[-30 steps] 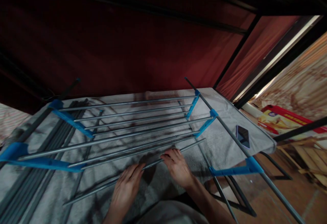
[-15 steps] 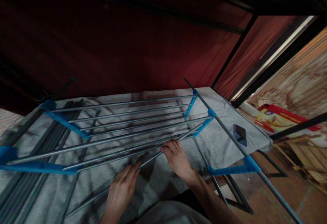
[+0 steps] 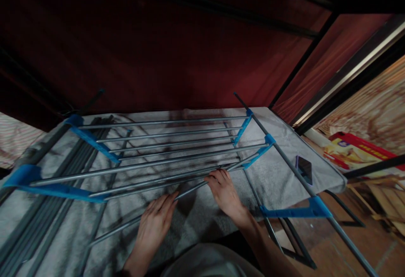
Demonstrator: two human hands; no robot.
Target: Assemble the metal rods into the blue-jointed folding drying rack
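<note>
A partly assembled rack with grey metal tubes (image 3: 164, 166) and blue plastic brackets (image 3: 76, 193) stretches across the cloth in front of me. My left hand (image 3: 156, 216) is closed over one loose-ended grey tube (image 3: 118, 227), left of its middle. Farther right, my right hand (image 3: 223, 190) grips the same tube with its fingers wrapped round it. The tube slants up to the right, its far end close to the right blue bracket (image 3: 257, 154); I cannot tell whether it sits inside. Its left end lies clear of the left brackets, lower down near me.
Several grey tubes (image 3: 50, 192) lie bunched at the left on the grey cloth (image 3: 205, 222). A phone (image 3: 304, 169) rests at the right beside a long side pole (image 3: 289, 164). Beyond the table's right edge are a red and yellow box (image 3: 360, 150) and wooden pieces (image 3: 386, 201).
The left end of the held tube has risen a little. Both hands keep their grip on it. The whole view has shifted slightly.
</note>
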